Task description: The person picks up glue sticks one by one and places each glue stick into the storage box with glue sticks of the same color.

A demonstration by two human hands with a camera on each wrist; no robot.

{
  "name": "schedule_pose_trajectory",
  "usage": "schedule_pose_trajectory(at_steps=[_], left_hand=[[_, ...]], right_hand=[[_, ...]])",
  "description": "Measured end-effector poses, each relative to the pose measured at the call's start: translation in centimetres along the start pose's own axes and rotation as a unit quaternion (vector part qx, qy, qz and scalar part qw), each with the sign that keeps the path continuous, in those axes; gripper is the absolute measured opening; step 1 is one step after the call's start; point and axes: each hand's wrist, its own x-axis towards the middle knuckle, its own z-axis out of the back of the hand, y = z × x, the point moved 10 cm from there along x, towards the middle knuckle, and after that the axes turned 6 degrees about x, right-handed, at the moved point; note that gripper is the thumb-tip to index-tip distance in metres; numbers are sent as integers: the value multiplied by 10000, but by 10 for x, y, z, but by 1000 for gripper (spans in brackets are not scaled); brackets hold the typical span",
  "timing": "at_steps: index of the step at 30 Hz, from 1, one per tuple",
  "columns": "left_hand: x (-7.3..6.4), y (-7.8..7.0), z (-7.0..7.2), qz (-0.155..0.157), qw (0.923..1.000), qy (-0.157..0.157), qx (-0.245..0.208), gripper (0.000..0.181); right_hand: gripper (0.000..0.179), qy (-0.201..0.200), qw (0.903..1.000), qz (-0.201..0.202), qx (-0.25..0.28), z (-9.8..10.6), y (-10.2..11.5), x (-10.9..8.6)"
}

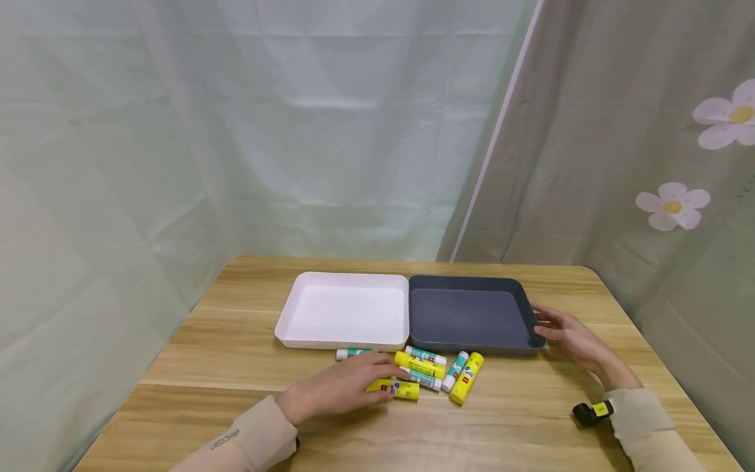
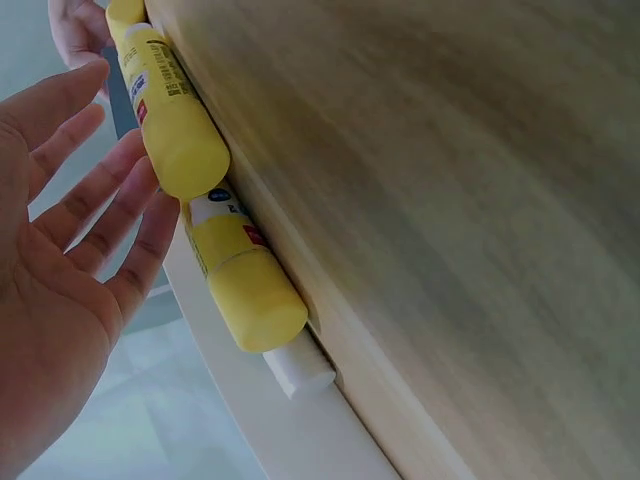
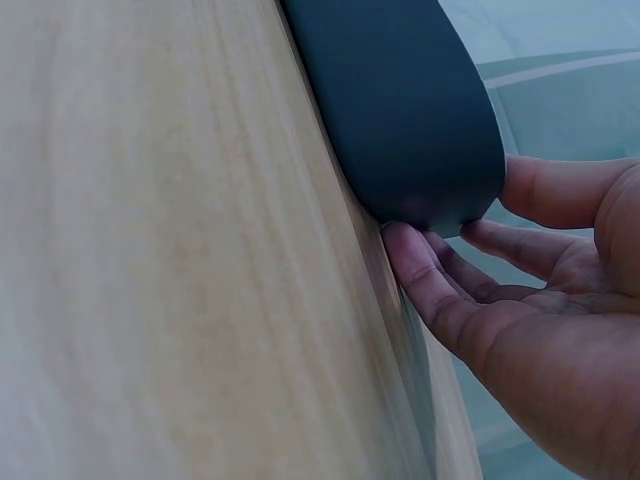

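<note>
My left hand (image 1: 345,387) is over the left part of a group of glue sticks, fingers loosely spread. In the left wrist view its fingertips come right up to a yellow glue stick (image 2: 180,130). Another yellow glue stick (image 1: 404,391) lies by the thumb, partly covered, and one more (image 1: 420,364) rests on white-and-teal sticks. To the right, a teal-and-white glue stick (image 1: 455,372) lies beside a yellow one (image 1: 467,378). My right hand (image 1: 575,341) touches the right end of the dark grey tray (image 1: 472,347), fingertips at its outer wall (image 3: 420,120) and thumb at the rim.
A white tray (image 1: 342,343) stands directly left of the dark one, their sides meeting. Both trays sit on a wooden table (image 1: 194,380) behind the glue sticks. Pale curtains (image 1: 366,131) hang behind and beside the table, with printed flowers at right.
</note>
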Motion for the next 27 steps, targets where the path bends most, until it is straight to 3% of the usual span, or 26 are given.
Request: schedule_pose_trajectory(at_steps=[9,19,27], left_hand=[[1,-2,-4,-40,9998,116,175,42],[3,-11,-5,-516,9974,-151,486,43],[1,-12,-7,-676,9959,-260,536,45]], right_hand=[[72,-11,10000,-48,74,1,-1,1],[72,-18,9999,-92,102,0,-1,0],[72,-10,9998,-140,120,0,-1,0]])
